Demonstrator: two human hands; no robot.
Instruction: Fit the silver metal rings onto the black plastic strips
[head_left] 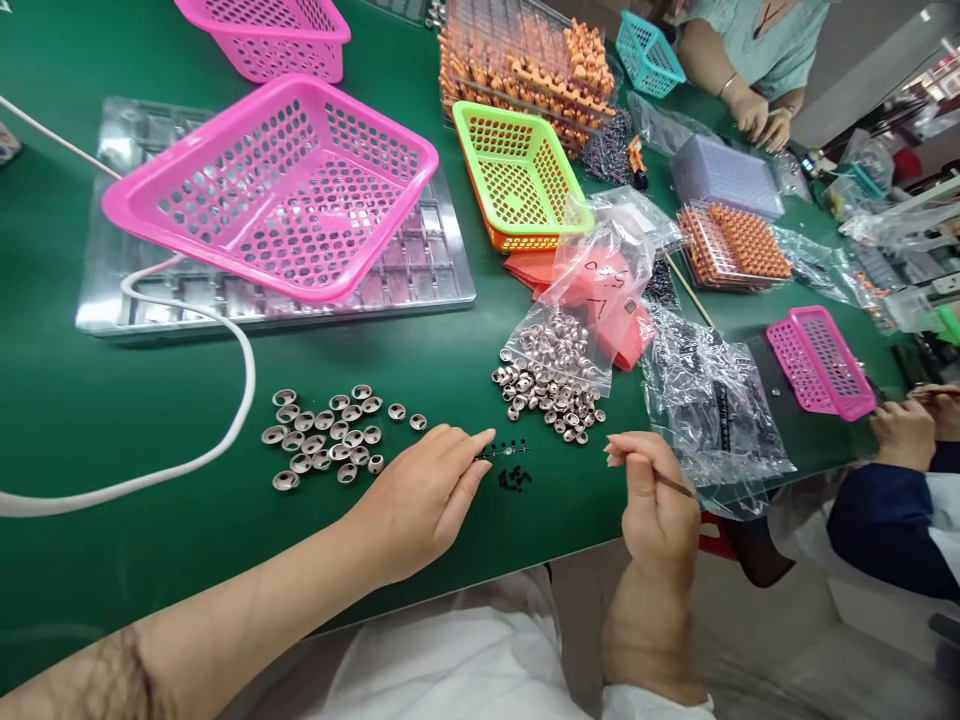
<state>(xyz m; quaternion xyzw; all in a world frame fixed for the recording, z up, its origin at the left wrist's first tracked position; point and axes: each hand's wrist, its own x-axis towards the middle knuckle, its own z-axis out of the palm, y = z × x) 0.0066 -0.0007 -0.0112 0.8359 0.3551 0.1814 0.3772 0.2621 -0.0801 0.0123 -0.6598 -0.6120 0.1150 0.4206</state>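
Between thumb and fingertips, my left hand (427, 490) pinches one end of a thin dark strip (510, 451) with small black pieces along it. Just below the strip lies a little heap of tiny black parts (514, 479). My right hand (660, 500) is closed over the table's front edge, apart from the strip. It grips a thin brownish stick-like tool (675, 485), mostly hidden by the fingers. Left of my left hand are several loose silver ring-like metal parts (322, 435). More small metal parts (555, 395) spill from a clear plastic bag (600, 270) beyond the strip.
A pink basket (300, 270) rests on a metal tray (442, 270), with a white cable (244, 370) in front. Behind are a green basket (480, 190) and orange parts (525, 80). Plastic bags (712, 400) lie right. Co-workers' hands (757, 115) show at far right and back.
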